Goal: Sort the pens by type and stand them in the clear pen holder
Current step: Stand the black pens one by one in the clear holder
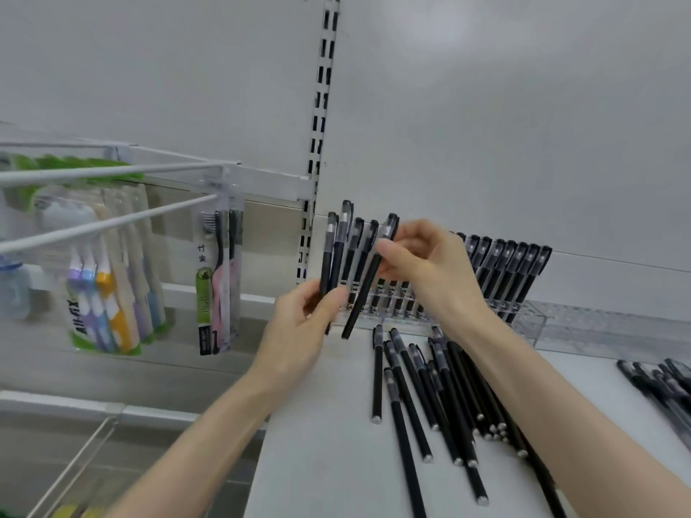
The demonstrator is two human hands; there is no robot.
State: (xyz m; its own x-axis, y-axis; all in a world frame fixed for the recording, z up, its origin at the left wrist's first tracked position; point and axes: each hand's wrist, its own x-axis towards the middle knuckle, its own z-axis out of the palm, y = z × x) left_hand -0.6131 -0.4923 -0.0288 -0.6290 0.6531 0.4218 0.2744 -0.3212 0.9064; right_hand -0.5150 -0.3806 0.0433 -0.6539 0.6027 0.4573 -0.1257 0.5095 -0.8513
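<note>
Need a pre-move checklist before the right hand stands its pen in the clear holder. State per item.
1. Right hand pinches the single pen near its cap: ok.
2. Left hand grips the pen bundle: ok.
3. Single pen upright over a hole: not ok. It is tilted, with its lower end in front of the clear pen holder.
4. Free holes in the holder: ok, there is a bare stretch to the right of the standing pens.
5. Pen type matches the standing pens: cannot tell, all look black.
</note>
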